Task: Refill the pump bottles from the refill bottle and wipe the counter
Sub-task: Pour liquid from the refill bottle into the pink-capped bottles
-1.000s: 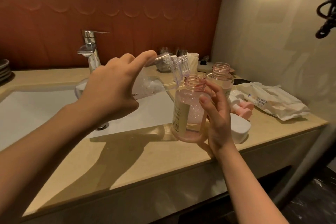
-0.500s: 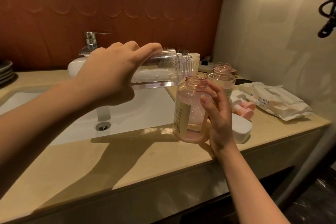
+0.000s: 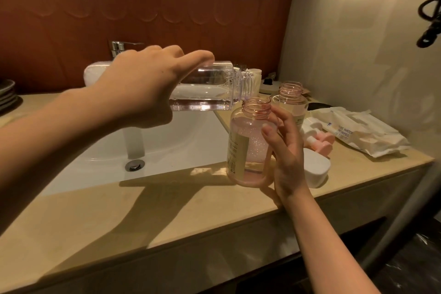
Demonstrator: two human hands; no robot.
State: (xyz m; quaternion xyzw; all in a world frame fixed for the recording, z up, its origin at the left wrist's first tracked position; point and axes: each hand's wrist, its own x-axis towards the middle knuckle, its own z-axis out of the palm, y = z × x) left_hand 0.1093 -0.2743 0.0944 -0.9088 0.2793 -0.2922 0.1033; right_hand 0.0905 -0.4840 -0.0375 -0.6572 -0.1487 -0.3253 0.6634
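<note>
My left hand grips a clear square refill bottle lying almost level, its open neck just above the mouth of a pink pump bottle. That pink bottle stands uncapped on the beige counter with liquid low inside. My right hand curls round its right side and steadies it. A second uncapped bottle stands right behind. Two pink-and-white pump heads lie on the counter to the right.
A white sink basin with a drain and a chrome tap sits at the left. A white cap rests beside my right hand. A pack of wet wipes lies at the far right near the wall.
My left hand has brought the refill bottle from a steep downward tilt to nearly level and moved its neck lower, close over the pink bottle's mouth. My right hand has kept its hold.
</note>
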